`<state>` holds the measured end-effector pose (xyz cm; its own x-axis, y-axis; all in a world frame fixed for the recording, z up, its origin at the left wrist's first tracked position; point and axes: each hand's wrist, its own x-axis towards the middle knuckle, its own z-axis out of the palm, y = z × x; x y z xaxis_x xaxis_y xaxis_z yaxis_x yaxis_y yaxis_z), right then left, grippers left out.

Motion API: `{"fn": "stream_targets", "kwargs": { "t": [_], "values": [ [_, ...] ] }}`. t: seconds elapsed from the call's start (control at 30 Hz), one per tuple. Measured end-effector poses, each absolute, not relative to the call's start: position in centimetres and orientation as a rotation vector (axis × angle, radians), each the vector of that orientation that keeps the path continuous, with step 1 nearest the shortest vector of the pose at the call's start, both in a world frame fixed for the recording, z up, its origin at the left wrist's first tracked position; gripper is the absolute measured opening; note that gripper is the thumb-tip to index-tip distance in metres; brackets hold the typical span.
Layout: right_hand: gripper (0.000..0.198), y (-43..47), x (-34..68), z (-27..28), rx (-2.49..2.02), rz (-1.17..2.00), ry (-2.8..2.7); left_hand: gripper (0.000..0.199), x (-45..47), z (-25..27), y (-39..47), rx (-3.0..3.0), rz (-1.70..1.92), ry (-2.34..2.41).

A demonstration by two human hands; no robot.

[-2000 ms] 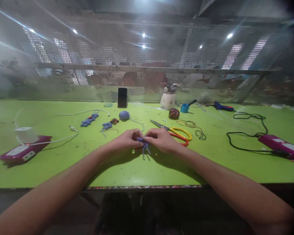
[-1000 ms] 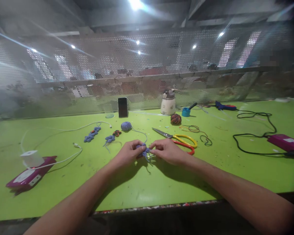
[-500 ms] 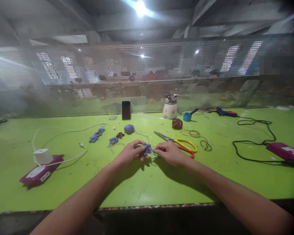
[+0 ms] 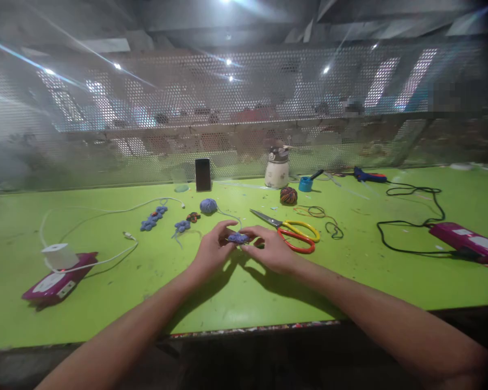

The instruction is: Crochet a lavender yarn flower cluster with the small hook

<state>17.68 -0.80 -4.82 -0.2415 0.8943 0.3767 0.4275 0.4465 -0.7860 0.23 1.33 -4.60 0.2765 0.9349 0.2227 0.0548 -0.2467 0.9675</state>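
Between my two hands is a small purple-blue crochet flower (image 4: 238,238), seen nearly edge-on just above the green table. My left hand (image 4: 216,245) pinches its left side, and my right hand (image 4: 269,248) grips its right side with thumb and fingers. A strand runs from the flower back to a purple-blue yarn ball (image 4: 208,206). Right of my right hand lie scissors (image 4: 295,236) with one yellow and one red handle. Left of my left hand are a small purple-blue crochet piece (image 4: 182,226), a dark orange-and-black one (image 4: 193,217) and a longer crochet strip (image 4: 154,218).
At the back stand a phone (image 4: 203,175), a clear cup (image 4: 181,181), a cream bottle (image 4: 277,169) and a blue tape roll (image 4: 305,184). A multicoloured yarn ball (image 4: 288,196) sits behind the scissors. Power strips (image 4: 60,279) lie at both sides, with a glue gun (image 4: 369,175) at right.
My right hand has moved left onto the flower, which has tipped from face-on to edge-on. A thin tool with a green part, seen earlier by my right hand, no longer shows. The view has shifted slightly.
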Motion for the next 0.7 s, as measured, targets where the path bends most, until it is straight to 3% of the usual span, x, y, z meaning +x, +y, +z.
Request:
{"fn": "stream_targets", "kwargs": {
  "t": [0.27, 0.47, 0.57, 0.7],
  "values": [
    [0.011, -1.7, 17.7, -4.4, -0.992, 0.404, -1.888, 0.028, 0.3, -5.3, 0.5, 1.954, 1.152, 0.984],
    [0.011, -1.8, 17.5, -4.9, -0.974, 0.442, -1.870, 0.020, 0.2, -5.4, 0.3, 2.005, 1.293, 1.082],
    [0.019, -1.8, 17.3, -4.9, -0.985, 0.687, -1.723, 0.018, 0.0, -5.0, 0.2, 2.146, 1.376, 1.021],
    [0.023, -1.8, 17.4, -4.3, -0.863, 1.266, -1.373, 0.019, -0.2, -4.6, -0.1, 2.309, 1.457, 0.905]
  ]
}}
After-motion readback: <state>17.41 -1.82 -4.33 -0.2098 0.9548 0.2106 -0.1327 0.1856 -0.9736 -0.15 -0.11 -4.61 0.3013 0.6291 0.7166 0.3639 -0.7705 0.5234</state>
